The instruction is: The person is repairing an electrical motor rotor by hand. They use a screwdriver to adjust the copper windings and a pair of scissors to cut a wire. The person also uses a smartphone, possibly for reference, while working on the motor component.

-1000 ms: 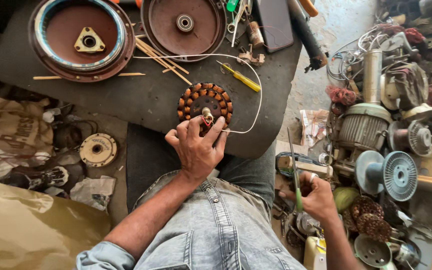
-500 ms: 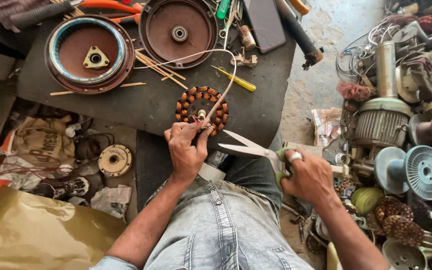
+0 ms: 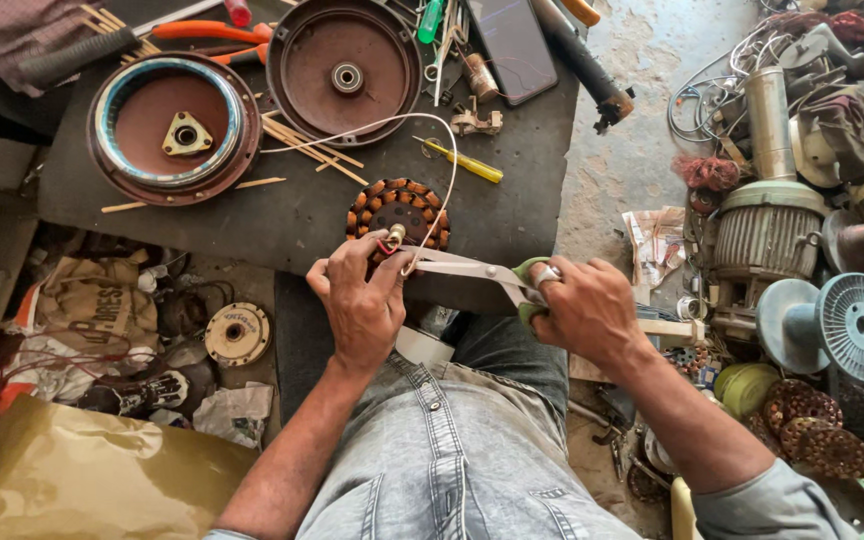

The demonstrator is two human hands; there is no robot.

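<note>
My left hand (image 3: 364, 303) pinches the wires at the near edge of a round copper-wound stator (image 3: 399, 212) lying on the dark work board (image 3: 312, 215). A white cord (image 3: 422, 135) loops from the board down to my fingers. My right hand (image 3: 584, 308) grips green-handled scissors (image 3: 472, 270), whose blades point left and reach the wires held by my left fingers.
Two round brown motor covers (image 3: 174, 130) (image 3: 344, 68) lie at the far side of the board, with wooden sticks (image 3: 307, 145), a yellow screwdriver (image 3: 464, 161) and a phone (image 3: 512, 45). Motors, a wire spool (image 3: 852, 325) and wound coils crowd the floor at right.
My right hand picked up the scissors from the floor at right and brought them left to the wires. My left hand stayed on the stator's near edge.
</note>
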